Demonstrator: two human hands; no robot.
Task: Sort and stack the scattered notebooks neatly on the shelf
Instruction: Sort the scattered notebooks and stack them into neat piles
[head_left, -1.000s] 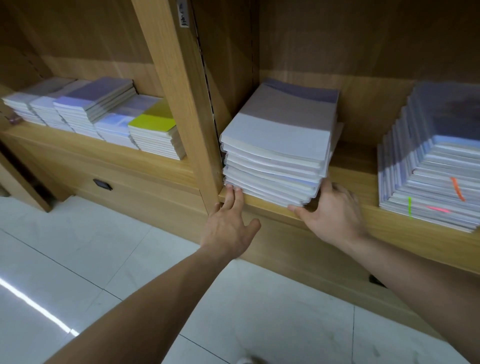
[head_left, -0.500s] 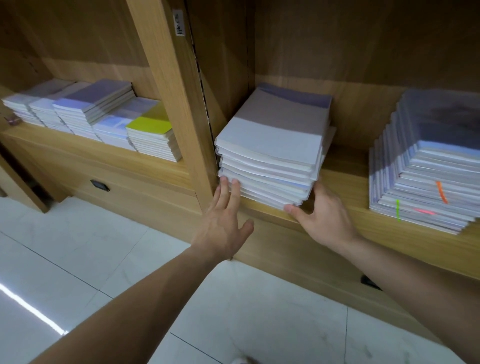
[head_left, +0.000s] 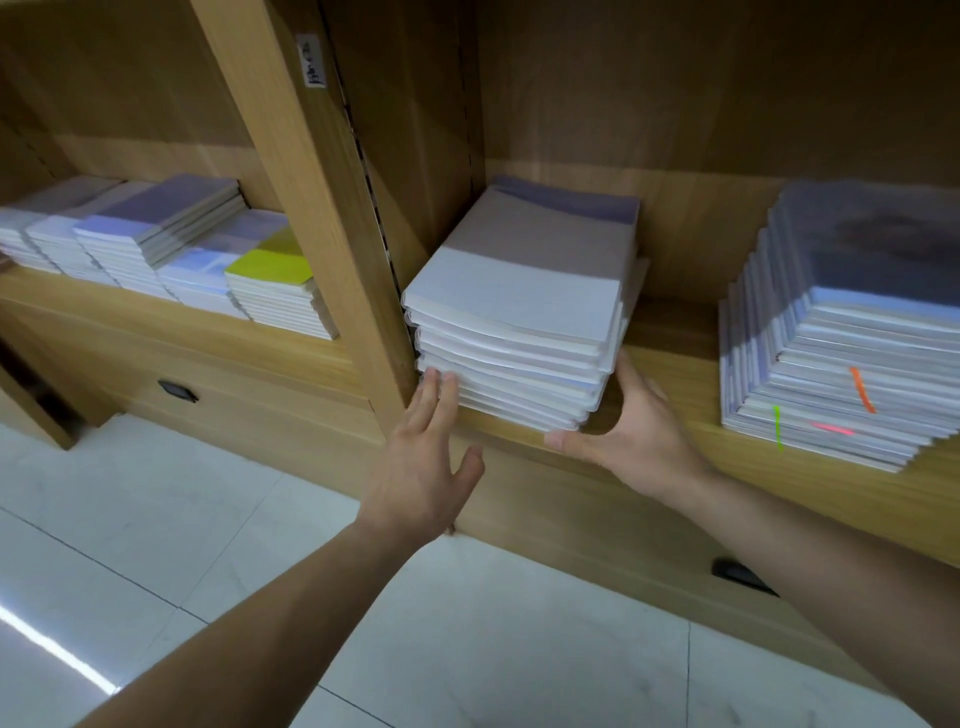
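I have both hands at the middle stack of notebooks (head_left: 524, 291), which sits on the shelf (head_left: 670, 332) with its left side close against the wooden upright (head_left: 311, 208). My left hand (head_left: 421, 467) is flat, fingers straight and together, with the tips touching the lower front edge of the stack at its left corner. My right hand (head_left: 631, 431) is spread and holds nothing. Its fingers lie along the stack's right side and the thumb reaches along the shelf edge below the front right corner. Neither hand grips a notebook; both only press.

I judge this to be the squaring-up step. The stack is roughly in place, but its front edges are uneven: several notebooks stick out past the ones above and below, and one near the back juts to the right.

The next move calls for gentle, even pressure from both palms, front and side together, to bring the edges flush. If I push too hard at the bottom, the lower notebooks may slide under the rest.

The pile on the right (head_left: 841, 332) is fanned out in steps and, I think, needs the same work afterwards. The piles in the left bay (head_left: 156, 234) look tidier.
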